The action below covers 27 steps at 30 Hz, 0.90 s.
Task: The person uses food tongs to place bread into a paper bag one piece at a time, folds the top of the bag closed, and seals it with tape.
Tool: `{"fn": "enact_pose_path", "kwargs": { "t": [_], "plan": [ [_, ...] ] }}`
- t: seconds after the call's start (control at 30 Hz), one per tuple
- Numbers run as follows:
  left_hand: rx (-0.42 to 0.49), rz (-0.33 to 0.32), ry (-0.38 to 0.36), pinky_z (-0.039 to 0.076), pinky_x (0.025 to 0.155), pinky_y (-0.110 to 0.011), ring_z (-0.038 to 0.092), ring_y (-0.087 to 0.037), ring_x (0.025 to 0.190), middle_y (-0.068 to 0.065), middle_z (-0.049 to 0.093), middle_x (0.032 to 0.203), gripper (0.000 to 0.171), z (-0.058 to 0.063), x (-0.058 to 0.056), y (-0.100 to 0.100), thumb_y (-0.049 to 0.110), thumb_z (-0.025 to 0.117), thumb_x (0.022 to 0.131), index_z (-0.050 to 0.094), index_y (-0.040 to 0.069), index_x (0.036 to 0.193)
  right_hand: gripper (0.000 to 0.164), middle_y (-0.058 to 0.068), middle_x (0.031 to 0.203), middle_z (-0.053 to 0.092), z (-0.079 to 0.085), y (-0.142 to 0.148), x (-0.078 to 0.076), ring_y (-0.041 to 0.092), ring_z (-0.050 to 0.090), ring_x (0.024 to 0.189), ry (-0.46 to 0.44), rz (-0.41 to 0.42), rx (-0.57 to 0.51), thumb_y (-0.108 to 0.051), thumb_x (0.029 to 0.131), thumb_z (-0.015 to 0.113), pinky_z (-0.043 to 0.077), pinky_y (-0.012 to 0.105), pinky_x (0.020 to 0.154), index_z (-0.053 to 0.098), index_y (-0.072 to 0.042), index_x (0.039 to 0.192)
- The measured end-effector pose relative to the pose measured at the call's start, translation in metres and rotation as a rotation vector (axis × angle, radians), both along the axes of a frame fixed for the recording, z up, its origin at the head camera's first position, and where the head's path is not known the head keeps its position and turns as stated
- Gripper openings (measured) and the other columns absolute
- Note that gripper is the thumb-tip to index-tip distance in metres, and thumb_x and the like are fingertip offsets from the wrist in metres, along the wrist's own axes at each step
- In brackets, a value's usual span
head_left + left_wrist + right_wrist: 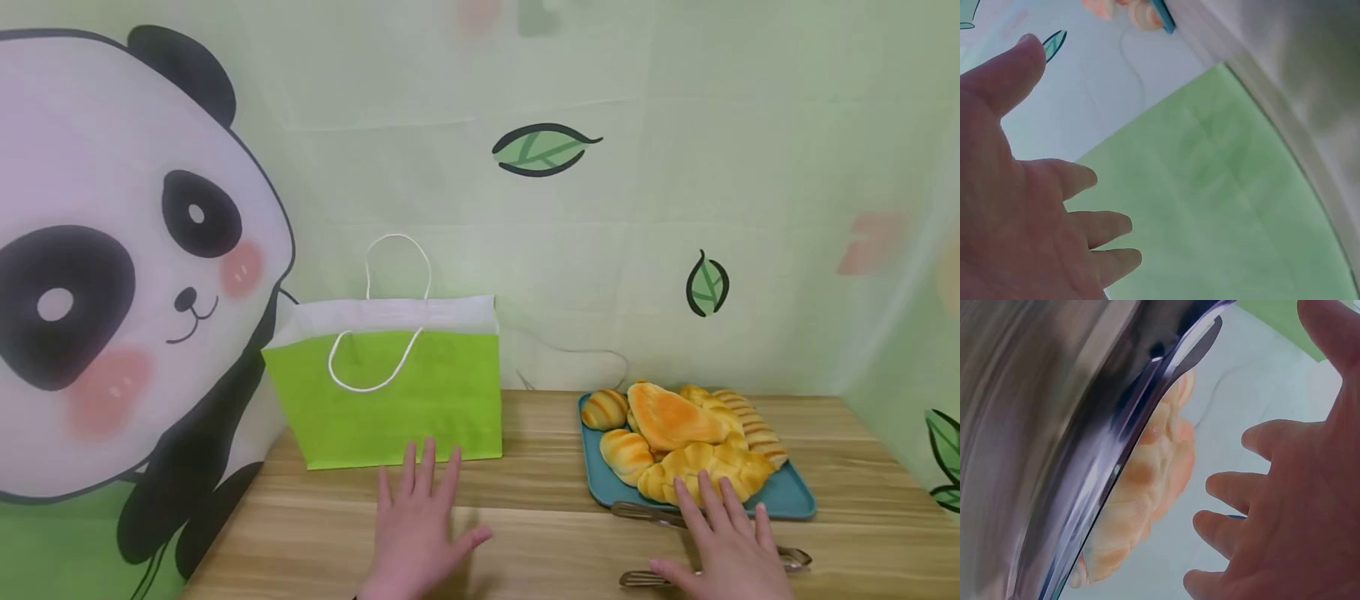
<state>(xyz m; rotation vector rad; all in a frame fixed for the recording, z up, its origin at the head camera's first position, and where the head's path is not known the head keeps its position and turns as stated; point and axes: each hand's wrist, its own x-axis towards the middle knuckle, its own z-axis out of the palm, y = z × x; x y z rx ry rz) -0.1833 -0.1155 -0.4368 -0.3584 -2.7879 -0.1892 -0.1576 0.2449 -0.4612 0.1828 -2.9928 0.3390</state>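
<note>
My left hand [412, 533] is over the wooden table with spread fingers, holding nothing, just in front of a bright green paper bag [405, 408]. The bag stands upright with its top open and two white cord handles. Fingers spread as well, my right hand [731, 546] hovers over metal tongs [645, 512], partly hiding them. Behind it, a blue tray [797, 498] carries several breads, among them a braided loaf [708, 465], a triangular bread [667, 417] and a small striped roll [603, 408]. In the right wrist view, shiny metal [1104, 462] looms close beside the hand.
The wood-grain table [540, 533] reaches back to a pale green cloth backdrop [600, 75] printed with leaves. A large printed panda [135, 192] fills the left side. A thin cord [577, 350] shows behind the table between bag and tray.
</note>
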Motion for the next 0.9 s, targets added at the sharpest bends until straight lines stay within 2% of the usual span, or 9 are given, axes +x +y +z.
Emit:
{"fn": "enact_pose_path", "kwargs": {
  "t": [0.13, 0.3, 0.5, 0.63, 0.77, 0.9],
  "plan": [
    [0.038, -0.005, 0.048, 0.004, 0.104, -0.06, 0.012, -0.038, 0.136, -0.015, 0.017, 0.15, 0.099, 0.009, -0.001, -0.008, 0.082, 0.033, 0.069, 0.032, 0.016, 0.144, 0.102, 0.024, 0.147, 0.018, 0.001, -0.001, 0.0, 0.043, 0.006, 0.135, 0.015, 0.007, 0.003, -0.078, 0.071, 0.046, 0.001, 0.07, 0.096, 0.027, -0.01, 0.145],
    [0.059, -0.013, 0.09, 0.012, 0.105, -0.057, 0.023, -0.038, 0.134, -0.018, 0.026, 0.147, 0.102, 0.016, -0.002, -0.017, 0.08, 0.041, 0.069, 0.036, 0.009, 0.141, 0.101, 0.024, 0.147, 0.021, 0.003, -0.003, 0.0, 0.043, 0.009, 0.135, 0.033, 0.024, 0.009, -0.078, 0.071, 0.047, 0.003, 0.069, 0.096, 0.029, -0.01, 0.144],
    [0.089, -0.056, 0.143, 0.022, 0.105, -0.051, 0.034, -0.037, 0.128, -0.022, 0.037, 0.139, 0.099, 0.025, -0.005, -0.023, 0.066, 0.065, 0.067, 0.04, -0.002, 0.135, 0.1, 0.023, 0.147, 0.022, 0.003, -0.006, 0.0, 0.042, 0.01, 0.135, 0.038, 0.048, -0.003, -0.077, 0.072, 0.047, 0.004, 0.068, 0.097, 0.03, -0.011, 0.144],
    [0.12, -0.097, 0.217, 0.033, 0.1, -0.047, 0.045, -0.036, 0.118, -0.023, 0.048, 0.129, 0.096, 0.037, -0.009, -0.025, 0.056, 0.075, 0.064, 0.044, -0.006, 0.13, 0.1, 0.023, 0.146, 0.024, 0.002, -0.007, 0.0, 0.043, 0.014, 0.134, 0.04, 0.056, -0.015, -0.077, 0.071, 0.049, 0.003, 0.068, 0.098, 0.031, -0.01, 0.144],
    [0.135, -0.13, 0.275, 0.04, 0.094, -0.045, 0.051, -0.036, 0.11, -0.022, 0.052, 0.122, 0.093, 0.051, -0.014, -0.028, 0.052, 0.079, 0.062, 0.046, -0.007, 0.127, 0.101, 0.023, 0.145, 0.027, 0.001, -0.008, 0.0, 0.043, 0.018, 0.132, 0.051, 0.06, -0.022, -0.077, 0.07, 0.05, 0.001, 0.067, 0.098, 0.032, -0.01, 0.143],
    [0.141, -0.139, 0.311, 0.045, 0.087, -0.044, 0.056, -0.035, 0.103, -0.021, 0.056, 0.116, 0.089, 0.062, -0.019, -0.029, 0.048, 0.081, 0.061, 0.049, -0.007, 0.124, 0.101, 0.022, 0.144, 0.029, 0.0, -0.008, 0.0, 0.044, 0.022, 0.13, 0.06, 0.067, -0.027, -0.077, 0.069, 0.051, 0.005, 0.067, 0.098, 0.035, -0.008, 0.141]
  ]
}}
